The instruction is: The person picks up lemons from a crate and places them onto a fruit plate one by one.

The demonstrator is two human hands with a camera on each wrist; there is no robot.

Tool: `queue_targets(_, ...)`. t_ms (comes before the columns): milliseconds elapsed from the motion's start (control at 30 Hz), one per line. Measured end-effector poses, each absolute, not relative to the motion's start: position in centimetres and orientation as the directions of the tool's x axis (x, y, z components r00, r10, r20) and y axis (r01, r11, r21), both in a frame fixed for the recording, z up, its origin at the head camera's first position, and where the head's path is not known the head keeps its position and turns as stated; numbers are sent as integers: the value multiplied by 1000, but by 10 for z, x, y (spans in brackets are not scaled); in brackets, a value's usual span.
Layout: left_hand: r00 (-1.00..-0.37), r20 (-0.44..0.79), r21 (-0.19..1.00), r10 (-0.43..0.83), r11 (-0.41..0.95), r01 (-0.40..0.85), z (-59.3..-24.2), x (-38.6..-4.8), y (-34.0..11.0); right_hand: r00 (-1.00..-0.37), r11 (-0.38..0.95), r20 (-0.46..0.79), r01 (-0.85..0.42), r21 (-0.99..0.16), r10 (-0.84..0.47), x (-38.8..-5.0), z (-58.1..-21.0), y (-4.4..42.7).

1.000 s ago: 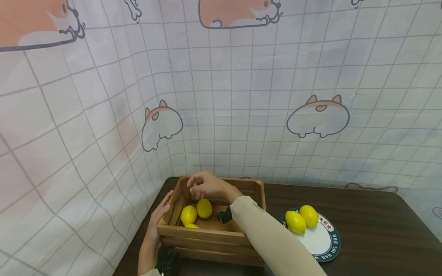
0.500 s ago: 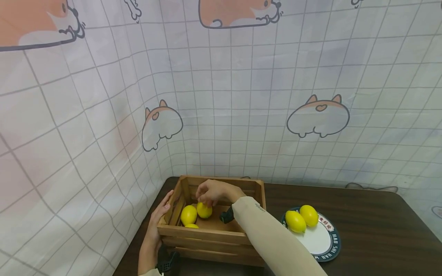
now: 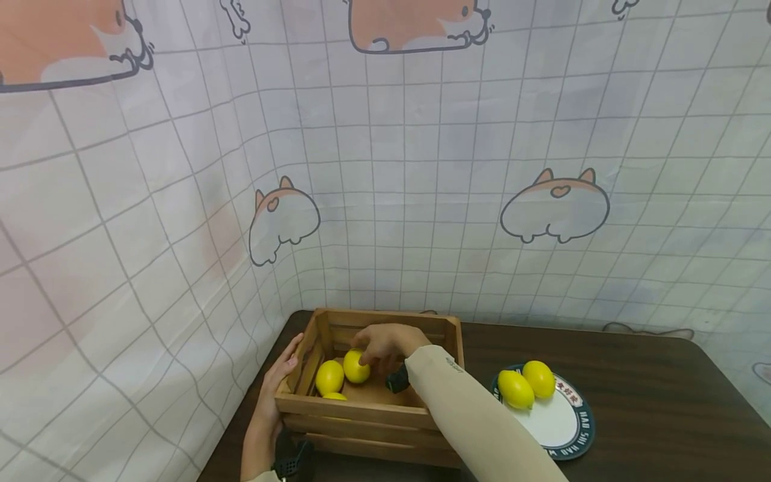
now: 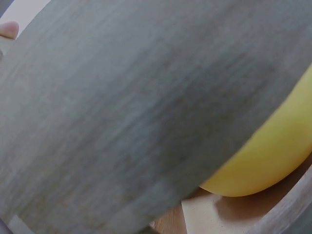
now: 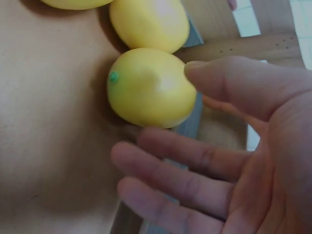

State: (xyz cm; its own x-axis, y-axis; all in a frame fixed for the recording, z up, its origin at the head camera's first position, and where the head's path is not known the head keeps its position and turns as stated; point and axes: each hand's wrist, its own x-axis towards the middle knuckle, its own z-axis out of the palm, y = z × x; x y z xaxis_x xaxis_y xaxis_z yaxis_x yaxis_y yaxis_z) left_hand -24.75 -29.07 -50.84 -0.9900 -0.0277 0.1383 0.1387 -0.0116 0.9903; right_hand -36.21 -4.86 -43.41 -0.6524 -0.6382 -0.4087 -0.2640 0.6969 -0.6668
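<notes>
In the head view a wooden slatted crate [image 3: 361, 408] holds three yellow lemons. My right hand [image 3: 388, 340] reaches inside, beside the rear lemon [image 3: 354, 367]. In the right wrist view, the thumb [image 5: 219, 78] meets or overlaps that lemon's edge, while several loosely extended fingers [image 5: 170, 183] lie below it. Another lemon [image 5: 148, 24] touches it. My left hand [image 3: 274, 378] rests along the crate's left side with straight fingers. A blurred wooden slat [image 4: 136, 107] fills most of the left wrist view, with part of a lemon [image 4: 273, 161] beyond.
Two lemons [image 3: 515, 389] lie on a white plate [image 3: 551, 425] with a dark lettered rim, right of the crate. Both stand on a dark wooden table [image 3: 650, 388]. A grid-patterned cloth [image 3: 446, 201] hangs behind and at the left.
My right hand has come down from above the crate's back into it, then shifted slightly right beside the rear lemon. The left hand stays at the crate's side.
</notes>
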Motion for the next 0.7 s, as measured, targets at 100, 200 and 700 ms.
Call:
queue_targets(100,-990,141,990,-29,-12,142,-508,-248,-291,-650,717,-423,-282,-637,-632,-364,-437,-49)
queue_targets(200,-989,141,990,-31,-12,142,-508,-248,-291,-639,714,-428,-285,-640,-639,-366,-442,-50)
queue_targets(700,-990,137,990,-20,-16,137,-507,-246,-291,-614,710,-448,-281,-646,-650,-367,-449,-51)
